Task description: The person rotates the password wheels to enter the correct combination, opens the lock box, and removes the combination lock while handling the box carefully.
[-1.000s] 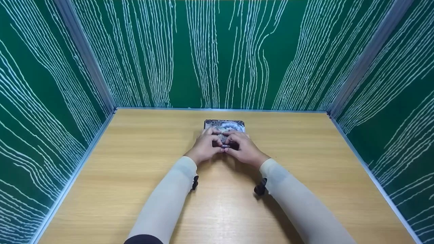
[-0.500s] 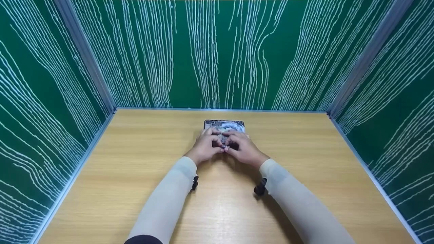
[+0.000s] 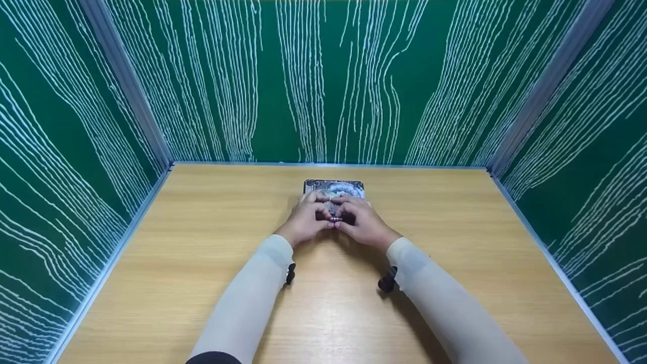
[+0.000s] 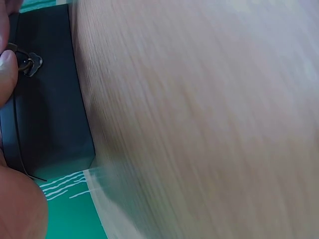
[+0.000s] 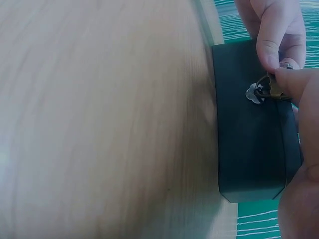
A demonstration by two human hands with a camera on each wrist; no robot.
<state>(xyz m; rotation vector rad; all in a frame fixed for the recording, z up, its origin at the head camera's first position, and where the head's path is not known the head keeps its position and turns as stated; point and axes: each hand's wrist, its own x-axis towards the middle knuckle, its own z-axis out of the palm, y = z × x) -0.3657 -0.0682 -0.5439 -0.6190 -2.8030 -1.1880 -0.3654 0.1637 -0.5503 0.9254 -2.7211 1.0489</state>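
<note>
A small dark box (image 5: 249,149) with a picture-printed lid (image 3: 346,188) stands on the table in front of both hands. A silver clasp plate (image 4: 34,64) sits on its front. Through the clasp hangs a small brass-coloured padlock (image 5: 275,89), with silver bands at one end. My left hand (image 3: 305,218) pinches the padlock from the left with thumb and finger. From the other side my right hand (image 3: 368,222) pinches it too, thumb tips close together in the head view. The other fingers of both hands lie over the lid. Part of the padlock is hidden behind the thumbs.
The wooden table (image 3: 323,303) carries the box near its far edge. Green panels (image 3: 283,76) with white wavy lines stand at the back and sides, joined by grey corner posts (image 3: 129,86). Dark devices (image 3: 388,279) are strapped at both wrists.
Both hands stay at the padlock, with only very slight finger movement. The box has kept its place.
</note>
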